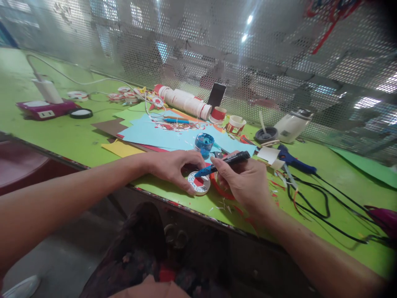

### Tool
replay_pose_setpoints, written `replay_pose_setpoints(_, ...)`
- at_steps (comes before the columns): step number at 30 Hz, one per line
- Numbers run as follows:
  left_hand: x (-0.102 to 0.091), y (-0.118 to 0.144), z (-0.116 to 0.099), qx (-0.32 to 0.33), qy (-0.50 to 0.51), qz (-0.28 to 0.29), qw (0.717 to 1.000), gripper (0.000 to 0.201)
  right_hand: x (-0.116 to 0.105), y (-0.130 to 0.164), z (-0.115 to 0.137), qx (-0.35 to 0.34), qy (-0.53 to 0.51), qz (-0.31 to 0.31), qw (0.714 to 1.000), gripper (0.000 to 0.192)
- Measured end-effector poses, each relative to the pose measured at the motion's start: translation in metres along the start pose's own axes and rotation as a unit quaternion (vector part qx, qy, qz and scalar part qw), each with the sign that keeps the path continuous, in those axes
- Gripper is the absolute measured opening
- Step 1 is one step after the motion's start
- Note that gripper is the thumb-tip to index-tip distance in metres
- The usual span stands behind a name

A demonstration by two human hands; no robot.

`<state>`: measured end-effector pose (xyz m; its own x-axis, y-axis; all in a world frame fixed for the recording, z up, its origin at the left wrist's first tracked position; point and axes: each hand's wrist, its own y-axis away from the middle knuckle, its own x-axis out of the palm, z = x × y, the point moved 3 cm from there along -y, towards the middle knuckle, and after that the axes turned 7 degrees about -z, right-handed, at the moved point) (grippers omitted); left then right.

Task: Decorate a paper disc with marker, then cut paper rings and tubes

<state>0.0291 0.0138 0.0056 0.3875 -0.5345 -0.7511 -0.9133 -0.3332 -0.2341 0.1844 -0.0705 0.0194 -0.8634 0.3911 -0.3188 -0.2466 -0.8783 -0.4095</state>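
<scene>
A small round white disc [203, 189] with a red centre and blue marks round it rests on the green table near its front edge. My left hand [173, 167] grips the disc's left side between thumb and fingers. In my right hand [245, 178] is a black marker [231, 160], held like a pen, its blue front end pointing down at the disc's upper face. Whether the tip touches is too small to tell. Just behind the disc stands a clear blue jar [204, 143]. An orange-red ring-shaped strip [221, 190] lies under my right hand.
Coloured paper sheets [139, 134] lie behind my hands, with a blue pen [176, 120] and scraps. A white paper roll [186, 102], phone [216, 97] and tilted white bottle [293, 125] stand farther back. A blue glue gun [296, 161] and black cords lie right; a power strip [46, 109] sits left.
</scene>
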Motion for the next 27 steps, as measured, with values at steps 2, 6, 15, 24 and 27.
replay_pose_setpoints(2, 0.000, 0.000, 0.000, 0.000, 0.003, 0.000, 1.000, 0.047, 0.000, 0.000, 0.000, 0.007, -0.010, -0.004, 1.000, 0.037)
replay_pose_setpoints(6, 0.000, 0.000, 0.002, -0.004, 0.014, -0.009, 1.000, 0.049, -0.005, 0.000, 0.006, 0.003, -0.043, -0.035, 0.998, 0.035)
replay_pose_setpoints(15, 0.002, 0.001, 0.006, -0.008, 0.007, -0.019, 1.000, 0.049, -0.007, 0.001, 0.005, 0.004, -0.010, -0.018, 1.000, 0.038)
replay_pose_setpoints(24, 0.001, 0.001, 0.005, -0.008, 0.010, -0.010, 1.000, 0.048, -0.005, 0.001, 0.001, 0.008, -0.023, -0.013, 1.000, 0.031)
replay_pose_setpoints(27, 0.001, 0.000, 0.004, -0.008, 0.014, -0.012, 1.000, 0.048, -0.005, 0.000, 0.001, 0.005, -0.030, -0.013, 0.999, 0.030)
